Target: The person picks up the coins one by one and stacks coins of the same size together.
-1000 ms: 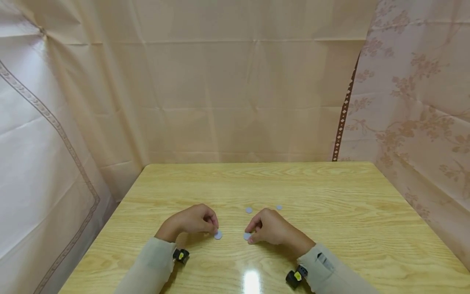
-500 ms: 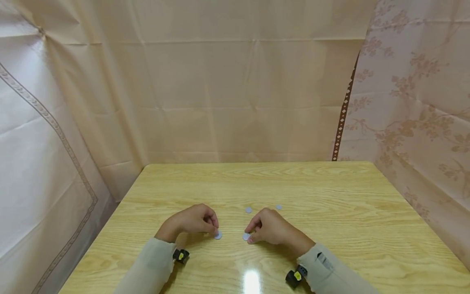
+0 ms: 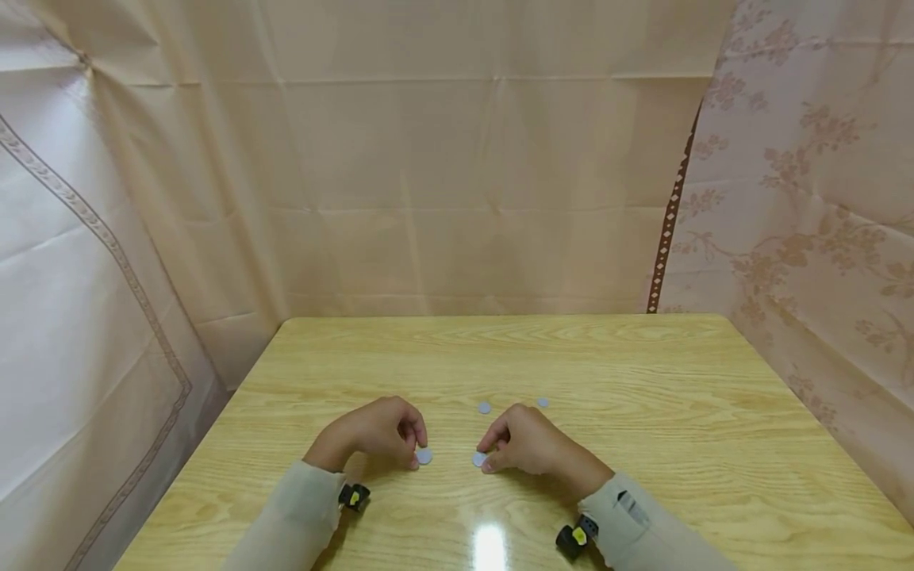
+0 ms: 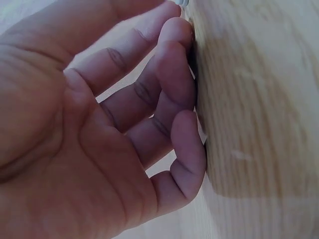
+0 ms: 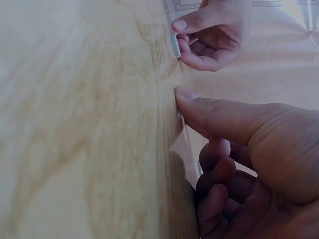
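Note:
Two small pale grey-white discs lie on the wooden table in front of me. My left hand [image 3: 382, 430] is at the left disc [image 3: 424, 456], its thumb and index finger curled about the edge; the right wrist view shows this disc [image 5: 175, 46] edge-on between them. The right disc [image 3: 479, 459] is pinched between thumb and index finger of my right hand [image 3: 528, 441], which partly covers it. In the left wrist view, the other left fingers [image 4: 174, 74] are bent against the table. The right hand's remaining fingers [image 5: 214, 189] are curled too.
Two more pale discs lie beyond my right hand, a middle one [image 3: 485, 408] and a smaller one [image 3: 543, 403] to its right. The table [image 3: 343, 357] has its far edge against a beige curtain [image 3: 457, 198]. Patterned cloth [image 3: 821, 198] hangs at the right.
My left thumb has slid off the left disc's top to its near left edge, showing more of the disc. The right hand and the far discs have stayed in place.

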`<act>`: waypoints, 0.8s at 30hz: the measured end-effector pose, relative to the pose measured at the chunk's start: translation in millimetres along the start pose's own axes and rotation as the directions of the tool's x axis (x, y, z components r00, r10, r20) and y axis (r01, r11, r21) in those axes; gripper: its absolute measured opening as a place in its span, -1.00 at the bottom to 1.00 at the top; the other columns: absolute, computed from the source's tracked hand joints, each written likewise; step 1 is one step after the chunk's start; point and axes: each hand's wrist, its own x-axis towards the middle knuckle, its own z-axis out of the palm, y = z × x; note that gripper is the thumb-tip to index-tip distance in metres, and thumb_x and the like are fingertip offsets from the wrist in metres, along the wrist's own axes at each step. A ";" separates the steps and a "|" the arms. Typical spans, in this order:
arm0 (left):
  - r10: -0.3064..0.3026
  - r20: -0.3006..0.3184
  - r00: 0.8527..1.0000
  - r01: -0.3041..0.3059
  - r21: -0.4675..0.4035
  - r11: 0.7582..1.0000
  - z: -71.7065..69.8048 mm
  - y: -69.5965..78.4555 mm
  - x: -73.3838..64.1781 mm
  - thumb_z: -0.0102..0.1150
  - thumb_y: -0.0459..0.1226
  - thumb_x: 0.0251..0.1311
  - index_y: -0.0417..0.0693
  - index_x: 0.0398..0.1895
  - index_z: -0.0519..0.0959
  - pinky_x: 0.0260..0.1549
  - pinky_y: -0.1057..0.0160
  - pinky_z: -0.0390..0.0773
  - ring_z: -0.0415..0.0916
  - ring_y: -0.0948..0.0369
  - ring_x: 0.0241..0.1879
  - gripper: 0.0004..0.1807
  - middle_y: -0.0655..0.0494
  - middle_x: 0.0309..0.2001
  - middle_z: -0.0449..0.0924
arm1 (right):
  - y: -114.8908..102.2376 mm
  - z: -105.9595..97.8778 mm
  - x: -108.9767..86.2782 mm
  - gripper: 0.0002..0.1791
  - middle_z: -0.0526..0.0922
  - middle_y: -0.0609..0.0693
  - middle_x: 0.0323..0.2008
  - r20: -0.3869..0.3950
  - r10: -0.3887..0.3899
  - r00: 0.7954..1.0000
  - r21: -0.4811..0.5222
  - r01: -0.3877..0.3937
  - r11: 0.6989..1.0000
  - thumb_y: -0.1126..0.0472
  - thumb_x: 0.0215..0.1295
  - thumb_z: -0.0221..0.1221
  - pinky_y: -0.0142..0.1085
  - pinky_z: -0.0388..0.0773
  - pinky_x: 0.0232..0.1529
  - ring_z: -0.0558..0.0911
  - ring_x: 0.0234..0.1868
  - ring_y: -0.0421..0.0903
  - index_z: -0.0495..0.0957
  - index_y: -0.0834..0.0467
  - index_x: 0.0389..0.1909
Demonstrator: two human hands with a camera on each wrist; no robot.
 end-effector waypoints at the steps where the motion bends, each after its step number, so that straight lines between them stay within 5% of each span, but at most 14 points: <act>1: 0.003 -0.004 1.000 -0.002 0.012 1.000 0.2 0.0 0.1 0.57 -0.37 0.02 -0.07 -0.32 0.70 -0.44 0.27 0.50 0.45 0.26 -0.51 -0.80 0.10 -0.50 0.61 | -0.1 -0.1 0.0 -0.87 0.58 -0.07 -0.61 0.000 0.001 1.000 0.001 -0.001 1.000 0.21 0.06 0.57 -0.43 0.27 -0.61 0.39 -0.58 -0.22 0.81 -0.01 -0.38; 18: -0.009 -0.027 1.000 0.011 0.059 0.998 -3.1 7.0 0.7 0.59 -0.33 0.03 -0.02 -0.34 0.70 -0.38 0.22 0.52 0.49 0.23 -0.44 -0.80 0.10 -0.43 0.64 | 1.1 -0.5 1.2 -0.87 0.57 -0.09 -0.61 -0.002 -0.017 1.000 -0.010 0.017 1.000 0.22 0.07 0.56 -0.44 0.28 -0.61 0.40 -0.59 -0.22 0.81 0.00 -0.37; 24: -0.007 -0.078 0.997 0.009 0.023 1.000 -1.5 11.3 11.4 0.51 -0.36 0.10 -0.06 -0.35 0.69 -0.40 0.25 0.54 0.48 0.23 -0.45 -0.87 0.12 -0.41 0.65 | 0.8 -0.8 0.1 -0.87 0.58 -0.10 -0.62 0.004 -0.027 1.000 -0.012 0.027 1.000 0.21 0.07 0.56 -0.45 0.28 -0.62 0.40 -0.60 -0.23 0.80 0.01 -0.37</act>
